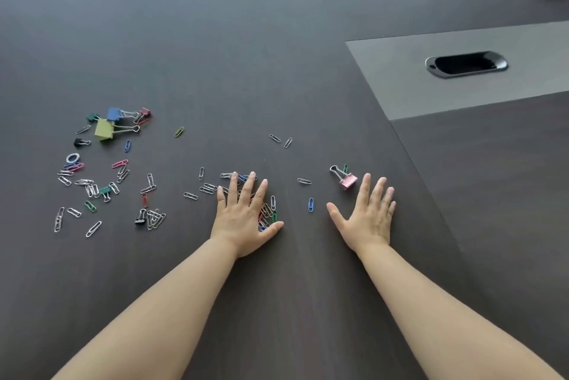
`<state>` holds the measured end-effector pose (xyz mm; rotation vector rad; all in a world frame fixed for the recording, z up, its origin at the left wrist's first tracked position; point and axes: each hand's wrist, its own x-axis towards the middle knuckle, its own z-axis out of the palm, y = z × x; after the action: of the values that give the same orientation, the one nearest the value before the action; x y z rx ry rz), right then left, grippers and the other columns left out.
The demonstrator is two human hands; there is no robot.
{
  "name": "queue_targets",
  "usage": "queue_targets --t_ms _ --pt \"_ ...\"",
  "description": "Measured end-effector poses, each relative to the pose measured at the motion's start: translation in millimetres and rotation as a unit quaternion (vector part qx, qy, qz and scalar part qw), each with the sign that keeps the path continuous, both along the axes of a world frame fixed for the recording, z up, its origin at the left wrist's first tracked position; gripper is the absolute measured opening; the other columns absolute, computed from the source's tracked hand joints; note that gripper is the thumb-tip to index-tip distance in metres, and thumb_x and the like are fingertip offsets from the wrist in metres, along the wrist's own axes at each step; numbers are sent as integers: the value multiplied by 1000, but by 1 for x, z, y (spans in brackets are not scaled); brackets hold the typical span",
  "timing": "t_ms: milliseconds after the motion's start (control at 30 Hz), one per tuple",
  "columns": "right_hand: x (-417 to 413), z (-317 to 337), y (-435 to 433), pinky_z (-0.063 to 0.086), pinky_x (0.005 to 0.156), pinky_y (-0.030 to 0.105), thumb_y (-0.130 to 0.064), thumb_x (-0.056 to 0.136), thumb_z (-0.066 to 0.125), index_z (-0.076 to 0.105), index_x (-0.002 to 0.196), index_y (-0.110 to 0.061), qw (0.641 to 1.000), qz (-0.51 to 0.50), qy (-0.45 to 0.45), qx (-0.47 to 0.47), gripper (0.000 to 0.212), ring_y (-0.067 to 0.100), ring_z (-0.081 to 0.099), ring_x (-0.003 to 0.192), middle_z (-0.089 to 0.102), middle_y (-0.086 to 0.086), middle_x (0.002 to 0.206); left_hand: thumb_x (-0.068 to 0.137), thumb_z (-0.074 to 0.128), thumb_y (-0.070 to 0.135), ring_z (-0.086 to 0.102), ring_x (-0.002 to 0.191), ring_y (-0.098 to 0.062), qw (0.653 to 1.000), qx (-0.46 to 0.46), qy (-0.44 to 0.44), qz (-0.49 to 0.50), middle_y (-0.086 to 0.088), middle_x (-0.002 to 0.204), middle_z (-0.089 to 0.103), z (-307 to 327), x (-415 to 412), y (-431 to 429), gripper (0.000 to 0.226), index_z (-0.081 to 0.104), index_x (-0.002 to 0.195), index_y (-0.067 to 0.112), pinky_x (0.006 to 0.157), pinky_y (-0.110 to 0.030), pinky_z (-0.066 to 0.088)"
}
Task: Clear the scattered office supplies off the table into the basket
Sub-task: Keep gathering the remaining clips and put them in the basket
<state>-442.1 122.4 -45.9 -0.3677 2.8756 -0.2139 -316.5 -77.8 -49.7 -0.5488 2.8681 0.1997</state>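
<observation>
Dark wood-grain laminate table (277, 41) offers nothing to scoop against — thin wire clips could skid out from under a flat palm, I judge. No basket shows. The left hand (243, 213) lies flat, fingers spread, pressing a heap of coloured wire paper clips (268, 213); the right hand (368, 215), just right of the heap, is flat and empty. Beyond it, the pink metal binder clip (348, 181) points its handles away-left.
</observation>
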Motion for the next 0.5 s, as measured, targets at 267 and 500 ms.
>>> queue_targets --t_ms 267,500 --pt "-39 2 -51 -6 114 39 -68 80 39 0 147 -22 992 112 -11 -49 90 25 -14 142 -12 9 155 80 26 74 -20 139 -28 998 -7 1 70 1 155 -9 5 -16 -33 85 -4 146 29 110 -55 -3" --pt "-32 6 -101 16 112 27 -47 88 51 33 140 -21 933 300 -34 -198 61 12 8 142 14 -2 155 74 19 74 -2 141 -27 989 -19 59 136 -4 148 22 3 1 -83 89 25 143 19 109 -58 6"
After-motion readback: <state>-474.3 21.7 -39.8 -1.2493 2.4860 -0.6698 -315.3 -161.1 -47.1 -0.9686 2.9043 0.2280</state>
